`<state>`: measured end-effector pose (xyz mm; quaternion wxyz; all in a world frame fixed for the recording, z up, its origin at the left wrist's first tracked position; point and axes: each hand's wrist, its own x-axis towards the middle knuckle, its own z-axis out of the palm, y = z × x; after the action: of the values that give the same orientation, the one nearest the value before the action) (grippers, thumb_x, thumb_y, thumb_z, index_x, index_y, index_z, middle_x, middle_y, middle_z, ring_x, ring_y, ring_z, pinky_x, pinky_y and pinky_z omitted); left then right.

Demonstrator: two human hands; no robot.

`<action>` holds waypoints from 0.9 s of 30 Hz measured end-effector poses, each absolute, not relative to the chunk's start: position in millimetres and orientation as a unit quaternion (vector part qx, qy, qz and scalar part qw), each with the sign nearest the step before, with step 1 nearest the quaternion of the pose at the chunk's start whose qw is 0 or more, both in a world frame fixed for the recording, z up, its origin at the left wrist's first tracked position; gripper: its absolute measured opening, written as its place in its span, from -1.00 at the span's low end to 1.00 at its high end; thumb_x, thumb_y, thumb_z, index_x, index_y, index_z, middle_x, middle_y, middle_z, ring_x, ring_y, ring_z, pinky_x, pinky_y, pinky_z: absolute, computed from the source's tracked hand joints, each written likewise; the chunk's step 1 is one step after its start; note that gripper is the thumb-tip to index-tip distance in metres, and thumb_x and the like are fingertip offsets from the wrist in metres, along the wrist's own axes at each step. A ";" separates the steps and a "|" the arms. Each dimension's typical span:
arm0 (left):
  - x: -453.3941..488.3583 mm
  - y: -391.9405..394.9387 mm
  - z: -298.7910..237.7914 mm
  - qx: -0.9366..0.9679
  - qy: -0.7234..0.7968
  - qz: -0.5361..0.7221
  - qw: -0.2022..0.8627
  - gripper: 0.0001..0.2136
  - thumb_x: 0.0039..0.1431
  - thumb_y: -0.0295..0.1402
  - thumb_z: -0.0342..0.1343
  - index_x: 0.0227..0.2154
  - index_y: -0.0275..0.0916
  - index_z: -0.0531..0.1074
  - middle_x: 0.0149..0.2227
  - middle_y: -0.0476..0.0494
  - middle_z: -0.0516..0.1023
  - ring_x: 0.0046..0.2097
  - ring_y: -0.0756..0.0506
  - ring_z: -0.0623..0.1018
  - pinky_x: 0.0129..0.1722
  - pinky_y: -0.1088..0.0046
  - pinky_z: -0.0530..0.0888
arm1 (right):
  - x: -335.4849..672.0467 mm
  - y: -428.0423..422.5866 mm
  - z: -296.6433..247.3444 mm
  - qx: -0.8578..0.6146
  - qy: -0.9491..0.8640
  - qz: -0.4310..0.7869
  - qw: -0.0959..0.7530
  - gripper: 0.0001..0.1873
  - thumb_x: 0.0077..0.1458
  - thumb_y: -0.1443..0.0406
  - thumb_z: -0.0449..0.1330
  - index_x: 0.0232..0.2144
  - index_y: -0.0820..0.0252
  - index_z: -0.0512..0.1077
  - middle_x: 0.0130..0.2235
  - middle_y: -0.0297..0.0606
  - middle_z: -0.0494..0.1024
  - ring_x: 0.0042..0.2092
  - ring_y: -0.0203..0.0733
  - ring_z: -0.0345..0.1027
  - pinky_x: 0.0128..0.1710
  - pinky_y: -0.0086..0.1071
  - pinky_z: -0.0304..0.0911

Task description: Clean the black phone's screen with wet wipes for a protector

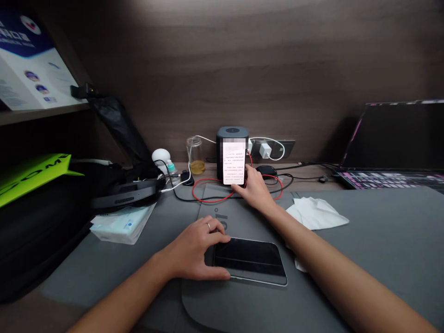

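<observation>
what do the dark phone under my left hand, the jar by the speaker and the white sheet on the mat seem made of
Dark phone under the left hand: glossy glass front with faint reflections, pale metal-looking rim. Jar: clear glass, possibly plastic, going by its see-through sides. White sheet: thin tissue paper, perhaps cloth, soft and crumpled.

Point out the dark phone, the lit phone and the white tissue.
dark phone (249,258): head view, centre of its black screen.
lit phone (233,162): head view, middle of its bright screen.
white tissue (317,212): head view, middle of the sheet.
</observation>
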<state>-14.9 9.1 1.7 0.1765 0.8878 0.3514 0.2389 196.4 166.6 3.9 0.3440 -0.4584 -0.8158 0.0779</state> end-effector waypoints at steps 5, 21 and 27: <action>-14.1 8.8 2.4 0.886 0.354 0.237 0.184 -0.47 0.01 -0.01 0.35 -0.02 -0.20 0.48 -0.09 -0.22 0.49 -0.10 -0.22 0.47 -0.07 0.16 0.44 | 195.7 168.9 1.5 -0.472 -0.806 0.077 0.348 -0.39 0.08 0.21 0.18 0.16 0.25 0.21 0.08 0.09 0.41 0.04 0.23 0.28 0.05 0.04 0.24; -14.4 7.4 2.0 0.884 0.362 0.231 0.187 -0.46 0.00 -0.04 0.36 0.01 -0.20 0.47 -0.06 -0.19 0.47 -0.07 -0.20 0.45 -0.05 0.18 0.43 | 195.2 173.2 -9.1 -0.482 -0.798 0.044 0.360 -0.51 0.07 0.19 0.20 0.04 0.23 0.29 -0.02 0.02 0.47 -0.03 0.17 0.33 -0.03 -0.03 0.28; -14.3 7.7 1.2 0.883 0.363 0.230 0.190 -0.46 0.00 -0.03 0.36 0.00 -0.21 0.47 -0.06 -0.21 0.47 -0.08 -0.21 0.44 -0.05 0.17 0.42 | 195.7 175.1 -10.8 -0.487 -0.796 0.048 0.356 -0.58 0.14 0.18 0.15 0.01 0.24 0.30 -0.04 0.03 0.48 -0.04 0.17 0.32 -0.02 -0.02 0.27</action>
<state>-14.3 7.7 1.2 0.1903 0.8826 0.3633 0.2298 195.7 175.1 -10.8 0.3561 -0.4870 -0.7960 0.0485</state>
